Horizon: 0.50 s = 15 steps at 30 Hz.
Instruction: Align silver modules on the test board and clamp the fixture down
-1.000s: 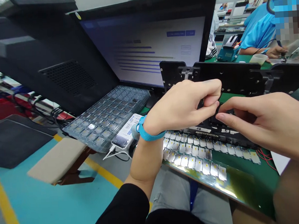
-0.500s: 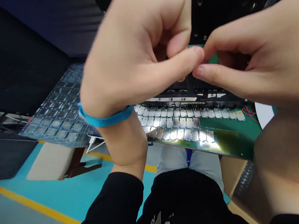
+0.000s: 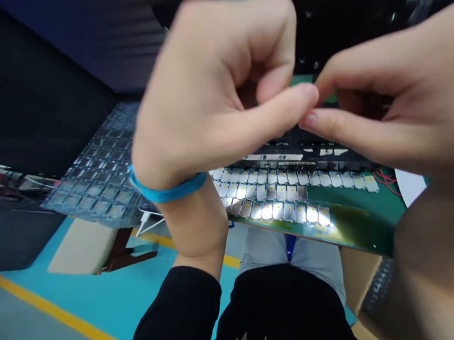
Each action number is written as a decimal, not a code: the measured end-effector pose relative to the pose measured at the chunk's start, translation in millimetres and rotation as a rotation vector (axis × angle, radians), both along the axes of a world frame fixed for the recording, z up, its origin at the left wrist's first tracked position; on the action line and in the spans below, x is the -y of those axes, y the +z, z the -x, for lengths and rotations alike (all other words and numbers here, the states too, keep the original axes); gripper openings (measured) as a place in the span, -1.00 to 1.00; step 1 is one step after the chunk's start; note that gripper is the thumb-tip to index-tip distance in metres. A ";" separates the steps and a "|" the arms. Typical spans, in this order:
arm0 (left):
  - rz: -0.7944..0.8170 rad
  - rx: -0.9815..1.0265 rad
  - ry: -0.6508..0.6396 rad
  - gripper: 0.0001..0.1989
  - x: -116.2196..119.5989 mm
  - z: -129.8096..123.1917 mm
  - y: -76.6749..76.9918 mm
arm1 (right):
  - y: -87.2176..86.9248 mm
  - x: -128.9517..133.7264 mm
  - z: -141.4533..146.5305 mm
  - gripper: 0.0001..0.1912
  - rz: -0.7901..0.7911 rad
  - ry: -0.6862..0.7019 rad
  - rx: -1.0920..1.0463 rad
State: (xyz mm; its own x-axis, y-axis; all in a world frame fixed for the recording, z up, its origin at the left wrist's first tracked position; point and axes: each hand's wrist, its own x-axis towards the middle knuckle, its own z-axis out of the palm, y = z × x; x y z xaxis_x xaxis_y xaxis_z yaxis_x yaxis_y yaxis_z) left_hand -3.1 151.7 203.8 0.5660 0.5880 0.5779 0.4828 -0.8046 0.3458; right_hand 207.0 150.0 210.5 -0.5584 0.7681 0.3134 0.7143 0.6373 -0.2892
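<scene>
My left hand (image 3: pixel 222 93), with a blue wristband (image 3: pixel 170 190) on its wrist, is closed, the thumb pressed against curled fingers. Close against its thumb tip is my right hand (image 3: pixel 384 93), whose thumb and index finger are pinched together. Whatever the fingertips hold is hidden by the fingers. Below both hands, rows of small silver modules with yellow dots (image 3: pixel 282 192) lie on a green mat (image 3: pixel 360 218). Behind them runs a black fixture with white labels (image 3: pixel 288 157), partly covered by my hands.
Trays of small square parts (image 3: pixel 96 167) stand at the left, beside a dark panel. Red wires (image 3: pixel 387 180) and a white round object (image 3: pixel 410 185) lie at the mat's right end. A stool (image 3: pixel 83 245) is on the floor at left; a cardboard box (image 3: pixel 360 272) sits below right.
Both hands and the whole scene appear slightly lower and further right in the picture. The fingertips remain together in the same pinch.
</scene>
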 end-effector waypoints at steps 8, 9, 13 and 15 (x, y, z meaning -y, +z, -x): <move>0.065 0.031 0.009 -0.62 0.7 1.0 -3.5 | -13.0 -10.0 -9.5 -0.61 -0.217 0.185 0.040; 0.074 0.027 0.012 -0.62 1.3 0.8 -3.3 | -12.3 -10.0 -9.2 -0.62 -0.214 0.192 0.039; 0.081 0.009 0.002 -0.61 1.4 0.6 -4.1 | -10.7 -8.1 -7.5 -0.64 -0.168 0.194 0.037; 0.069 0.009 0.002 -0.61 0.9 0.6 -4.8 | -10.6 -7.6 -6.6 -0.63 -0.166 0.189 0.033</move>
State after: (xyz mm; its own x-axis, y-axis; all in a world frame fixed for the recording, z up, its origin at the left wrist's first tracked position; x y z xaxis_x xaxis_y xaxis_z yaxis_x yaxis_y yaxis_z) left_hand -3.8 150.7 199.0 0.5595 0.6277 0.5413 0.4812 -0.7777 0.4045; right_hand 213.6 157.7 199.9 -0.6996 0.5883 0.4055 0.5851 0.7975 -0.1476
